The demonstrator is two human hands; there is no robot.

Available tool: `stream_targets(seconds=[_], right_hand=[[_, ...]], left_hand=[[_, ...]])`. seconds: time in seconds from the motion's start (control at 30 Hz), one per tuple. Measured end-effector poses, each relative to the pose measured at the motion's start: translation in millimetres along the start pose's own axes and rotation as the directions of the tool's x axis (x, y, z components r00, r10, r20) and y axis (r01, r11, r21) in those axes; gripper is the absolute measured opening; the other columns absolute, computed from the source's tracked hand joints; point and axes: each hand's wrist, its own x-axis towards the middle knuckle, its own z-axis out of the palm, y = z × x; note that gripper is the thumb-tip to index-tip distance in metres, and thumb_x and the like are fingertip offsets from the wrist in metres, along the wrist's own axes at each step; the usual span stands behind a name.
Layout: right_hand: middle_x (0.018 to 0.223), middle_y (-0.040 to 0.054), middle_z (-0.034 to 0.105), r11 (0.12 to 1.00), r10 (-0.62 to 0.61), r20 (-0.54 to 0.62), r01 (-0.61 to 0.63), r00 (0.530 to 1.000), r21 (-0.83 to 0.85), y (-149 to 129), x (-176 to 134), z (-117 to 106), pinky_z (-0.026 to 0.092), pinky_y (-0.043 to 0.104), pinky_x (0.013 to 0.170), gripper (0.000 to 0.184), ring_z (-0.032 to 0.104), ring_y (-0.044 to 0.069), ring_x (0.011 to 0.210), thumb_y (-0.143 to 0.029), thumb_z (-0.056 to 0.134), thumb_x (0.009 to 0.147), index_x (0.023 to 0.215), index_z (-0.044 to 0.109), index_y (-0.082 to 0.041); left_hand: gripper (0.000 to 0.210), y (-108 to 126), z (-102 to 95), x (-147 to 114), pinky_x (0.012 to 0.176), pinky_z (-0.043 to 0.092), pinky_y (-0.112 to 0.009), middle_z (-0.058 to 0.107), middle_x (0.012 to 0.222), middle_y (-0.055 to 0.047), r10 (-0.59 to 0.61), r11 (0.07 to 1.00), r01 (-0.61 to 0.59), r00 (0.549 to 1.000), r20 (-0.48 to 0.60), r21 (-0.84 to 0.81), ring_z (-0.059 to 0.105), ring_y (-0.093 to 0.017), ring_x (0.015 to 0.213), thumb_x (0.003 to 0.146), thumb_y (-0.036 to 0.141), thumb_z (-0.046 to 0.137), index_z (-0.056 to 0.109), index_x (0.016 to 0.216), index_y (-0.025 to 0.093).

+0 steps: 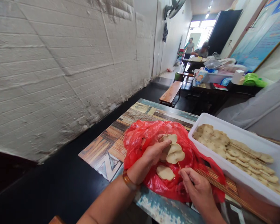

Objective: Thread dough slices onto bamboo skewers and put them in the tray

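My left hand (151, 155) is closed on several pale, round-lobed food slices (175, 154), whose exact kind I cannot tell. A thin wooden skewer (179, 165) runs out of their lower side. The skewer's lower end is pinched between the thumb and fingers of my right hand (197, 185). Beneath both hands spreads a crumpled red plastic bag (137, 140), with one loose slice (165, 173) lying on it. Beside my right hand lies a bundle of bare skewers (220, 186), partly over the bag.
To the right, a white plastic tub (254, 137) holds rows of skewered slices (214, 140). The patchwork-patterned table (107, 146) ends at the left over a dark floor. Farther off are a wooden bench (171, 92), a cluttered table (214, 87) and two people (190, 46).
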Motion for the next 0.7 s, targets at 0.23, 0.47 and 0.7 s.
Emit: stream_targets(seconds=[0.23,0.47,0.7], right_hand=[[0.056,-0.0021,0.057,0.999,-0.027,-0.009,0.027,1.000,-0.042,-1,2,0,0.042,0.021,0.053,0.036,0.054,0.013,0.050,-0.043,0.043,0.090,0.070,0.062,-0.021],[0.045,-0.0064,0.041,0.964,0.175,0.022,-0.176,0.984,0.198,-4,2,-3,0.037,0.022,0.045,0.039,0.042,0.012,0.041,-0.052,0.044,0.087,0.070,0.059,-0.020],[0.047,-0.0056,0.043,0.958,0.172,0.072,-0.184,0.982,0.220,-2,5,-5,0.039,0.023,0.047,0.038,0.043,0.012,0.044,-0.051,0.045,0.088,0.072,0.059,-0.019]], left_hand=[[0.023,-8,-5.1,-2,0.069,0.048,-0.028,0.065,0.074,-0.004,-0.054,0.998,0.054,0.998,0.017,0.040,0.060,-0.017,0.070,0.067,0.029,0.072,0.062,0.082,0.016],[0.020,4,-5.9,0,0.069,0.050,-0.027,0.064,0.077,-0.004,-0.151,0.975,0.169,0.980,0.128,-0.144,0.061,-0.015,0.071,0.076,0.033,0.065,0.060,0.086,0.016],[0.015,3,-0.1,4,0.075,0.049,-0.024,0.064,0.075,-0.002,-0.072,0.989,0.084,0.992,0.102,-0.123,0.062,-0.015,0.078,0.077,0.029,0.064,0.062,0.084,0.016]])
